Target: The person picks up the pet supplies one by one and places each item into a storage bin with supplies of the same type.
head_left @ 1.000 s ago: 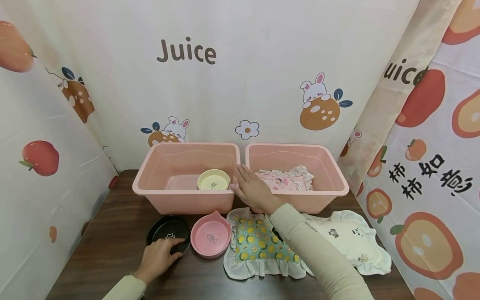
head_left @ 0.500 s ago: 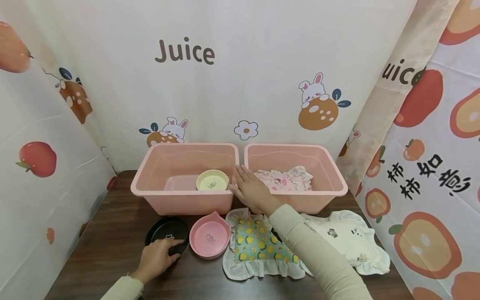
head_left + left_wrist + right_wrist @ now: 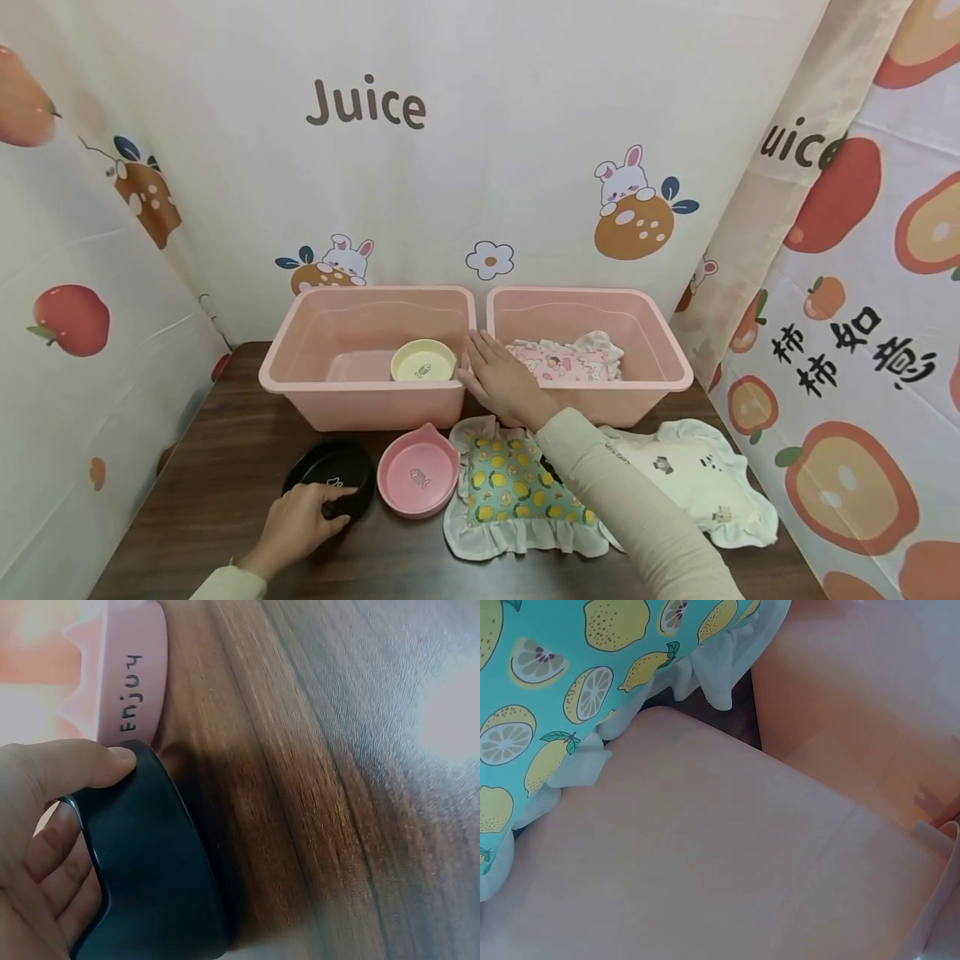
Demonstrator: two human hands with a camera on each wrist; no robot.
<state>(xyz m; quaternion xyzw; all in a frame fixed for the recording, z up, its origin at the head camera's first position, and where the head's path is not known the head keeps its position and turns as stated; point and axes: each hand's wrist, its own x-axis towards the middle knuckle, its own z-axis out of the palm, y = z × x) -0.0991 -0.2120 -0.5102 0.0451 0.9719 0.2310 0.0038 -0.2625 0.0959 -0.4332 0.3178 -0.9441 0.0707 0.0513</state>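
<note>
1. Toward the left edge of the dark wood-grain table (image 3: 217, 467), the left hand (image 3: 296, 527) is partly curled, its thumb against the outside of a bowl's rim and its fingers on the inner side: a pinch.
2. That bowl, a round, glossy black one (image 3: 330, 467) with a pale paw print, sits in front of the left tub. Whether it is off the table cannot be told. The step in hand appears to be taking hold of it; the next move would likely call for a firm rim grip and a lift clear of its neighbour.
3. Behind, near the table's back edge, a pink, apparently plastic rectangular tub (image 3: 367, 408) holds a round pale-yellow bowl (image 3: 423, 365) at its right end.
4. Just right of the black bowl is a round pink bowl (image 3: 411, 483) with a fish drawing.
5. The right hand (image 3: 506, 379) lies flat, fingers extended, over the gap between the tubs, gripping nothing; rim contact is unclear.
6. Below it: a teal lemon-print fabric cushion (image 3: 510, 483) with white ruffles.
7. The matching right-hand tub (image 3: 622, 406) holds a pink printed fabric cushion (image 3: 562, 365).
8. Nearest the table's right edge lies a cream ruffled fabric cushion (image 3: 697, 475).
</note>
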